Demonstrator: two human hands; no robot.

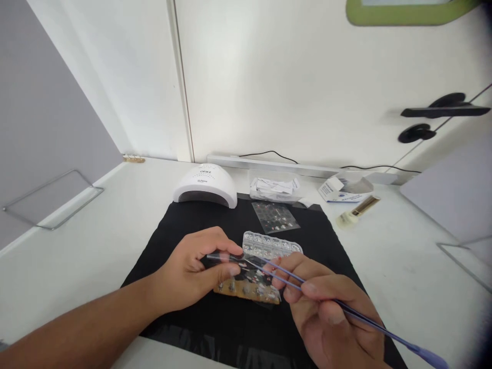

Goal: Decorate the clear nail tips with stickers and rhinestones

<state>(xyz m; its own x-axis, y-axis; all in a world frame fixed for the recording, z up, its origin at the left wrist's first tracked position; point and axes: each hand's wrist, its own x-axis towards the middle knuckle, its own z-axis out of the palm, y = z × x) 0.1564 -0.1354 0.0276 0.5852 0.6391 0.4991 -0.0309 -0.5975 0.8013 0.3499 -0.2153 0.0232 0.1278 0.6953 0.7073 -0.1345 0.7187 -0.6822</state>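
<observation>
My left hand (209, 266) is closed, with thumb and fingers pinching a clear plastic sheet of small nail decals (255, 272). Purple tweezers (357, 313) lie in my right hand (326, 307), its fingers wrapped round them. Their two prongs are slightly apart, and the tips reach the sheet near my left fingertips. Whether anything is between the tips I cannot tell. Under the sheet sits a gold-coloured strip (251, 294) with several nail tips on it, partly covered. Just behind is a clear compartment box of rhinestones (274, 243), partly hidden by my hands.
On the black mat (192, 328) lies another decal sheet (274, 216). A white nail lamp (205, 185) stands at the back left. Behind the mat are a clear tray of paper sachets (273, 187), an open white carton (344, 188) and a gold-capped polish bottle (357, 211).
</observation>
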